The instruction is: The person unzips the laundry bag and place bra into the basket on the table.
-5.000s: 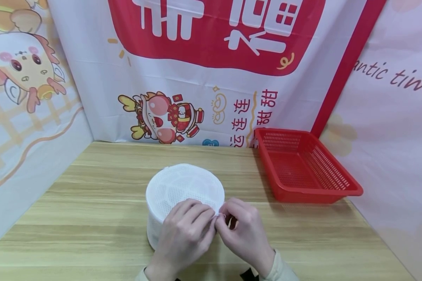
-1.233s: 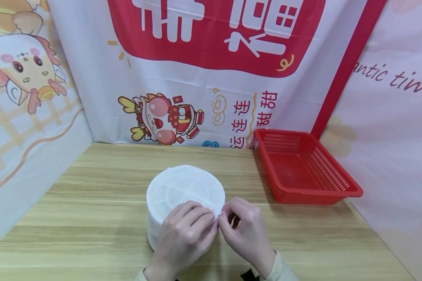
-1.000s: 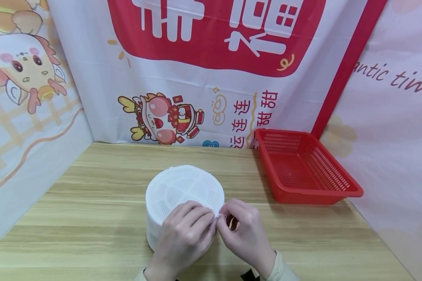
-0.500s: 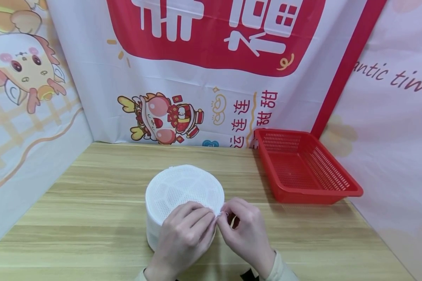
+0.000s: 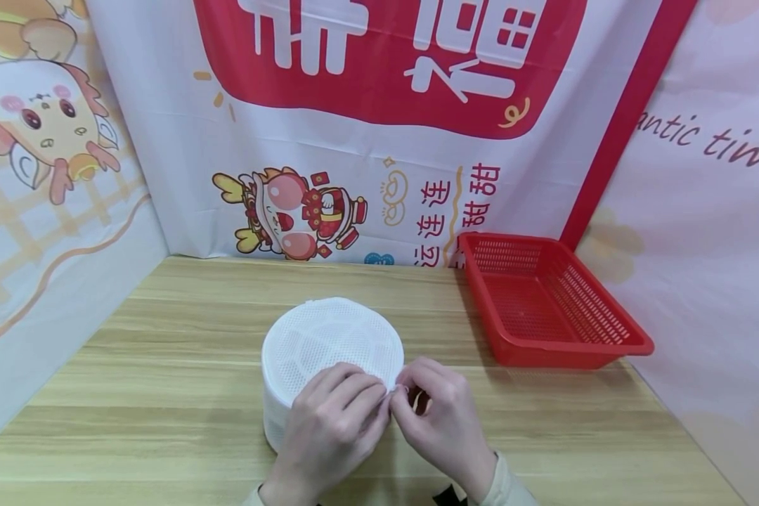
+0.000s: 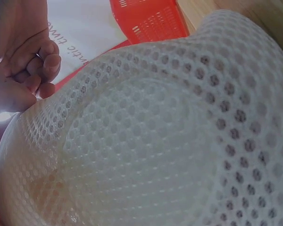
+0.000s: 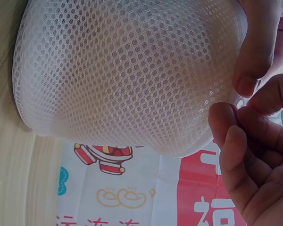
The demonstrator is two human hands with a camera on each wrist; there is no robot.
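Observation:
A white, round mesh laundry bag (image 5: 329,330) stands upright on the wooden table, its flat top facing up. My left hand (image 5: 338,422) lies over the bag's near right side, fingertips on the top and thumb at the rim, pinching the edge. Close beside it, my right hand (image 5: 443,422) pinches a small white tab (image 5: 397,388) at the rim between thumb and index finger. The tab is mostly hidden by the fingertips. In the left wrist view the mesh (image 6: 146,127) fills most of the picture. The right wrist view has the bag's mesh side (image 7: 127,75), slightly dented.
A red plastic basket (image 5: 490,320) sits at the table's back right. Behind the table hangs a printed red and white cloth (image 5: 354,147), with further printed sheets along both sides. The wooden table top (image 5: 164,393) extends around the bag.
Both hands stay at the same part of the rim. The right fingertips shift slightly back and forth with the tab, and the bag barely moves.

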